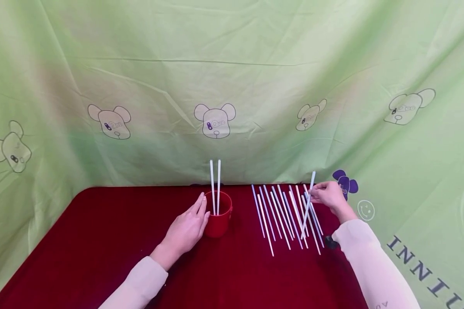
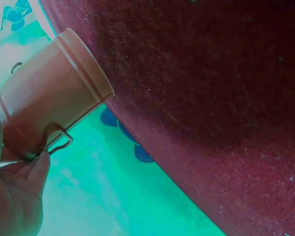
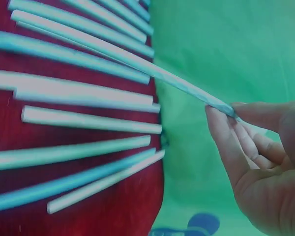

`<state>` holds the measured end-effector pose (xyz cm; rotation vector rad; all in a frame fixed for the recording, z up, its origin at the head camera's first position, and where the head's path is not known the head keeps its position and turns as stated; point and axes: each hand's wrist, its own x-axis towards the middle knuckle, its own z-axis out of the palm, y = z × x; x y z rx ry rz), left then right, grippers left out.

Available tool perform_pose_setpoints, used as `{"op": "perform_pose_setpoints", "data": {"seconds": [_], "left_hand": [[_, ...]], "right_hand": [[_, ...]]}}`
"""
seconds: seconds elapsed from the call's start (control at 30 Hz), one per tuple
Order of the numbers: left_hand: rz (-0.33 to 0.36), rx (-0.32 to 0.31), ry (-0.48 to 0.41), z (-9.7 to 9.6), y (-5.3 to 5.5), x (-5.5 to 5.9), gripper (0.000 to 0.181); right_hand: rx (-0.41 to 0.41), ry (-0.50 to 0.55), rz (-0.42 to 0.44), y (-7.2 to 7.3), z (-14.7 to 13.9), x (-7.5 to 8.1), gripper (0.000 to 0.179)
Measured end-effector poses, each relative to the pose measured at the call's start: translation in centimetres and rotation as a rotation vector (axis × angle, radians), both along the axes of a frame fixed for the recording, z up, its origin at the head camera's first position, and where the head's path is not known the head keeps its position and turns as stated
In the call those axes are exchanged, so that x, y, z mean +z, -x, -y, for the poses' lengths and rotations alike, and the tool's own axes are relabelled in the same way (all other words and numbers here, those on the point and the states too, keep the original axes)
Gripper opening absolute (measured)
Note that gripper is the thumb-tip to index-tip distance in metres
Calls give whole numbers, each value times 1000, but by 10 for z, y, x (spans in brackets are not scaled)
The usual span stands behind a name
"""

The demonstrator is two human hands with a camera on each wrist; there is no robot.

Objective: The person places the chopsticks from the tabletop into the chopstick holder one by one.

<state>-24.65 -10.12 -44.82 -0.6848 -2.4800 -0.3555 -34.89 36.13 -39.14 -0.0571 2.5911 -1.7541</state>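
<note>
Over the right side of a row of sticks, one pale stick is leaning, with its far end poking out past the right hand. That hand is pinching the stick near its far end with the thumb and first finger, and the other fingers are bending in below. I cannot tell if the near end is touching the sticks under it. Those sticks are lying side by side on the red cloth, some white and some blue, and some are sitting very close together.

To the left of the row, and apart from it, a red cup is standing upright. Two white sticks are standing inside it, near each other, with their tops sticking far out. The left hand is touching the left side of the cup, with its fingers looking mostly straight. In the left wrist view, its fingers are showing right beside a small handle. I cannot tell how hard that hand is pressing.

Both arms are wearing pale sleeves, and a small black thing is sitting beside the right one. Behind it all, a green curtain is hanging in folds, and bear heads are showing on it.
</note>
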Motion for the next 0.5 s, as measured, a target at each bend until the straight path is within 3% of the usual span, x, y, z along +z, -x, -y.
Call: {"op": "perform_pose_setpoints", "data": {"seconds": [0.33, 0.5], "left_hand": [[-5, 4, 1, 0, 0, 0, 50], [5, 6, 0, -1, 0, 0, 50]], "right_hand": [[-45, 141, -111, -2, 48, 25, 37], [-42, 261, -191, -5, 80, 41, 35]]}}
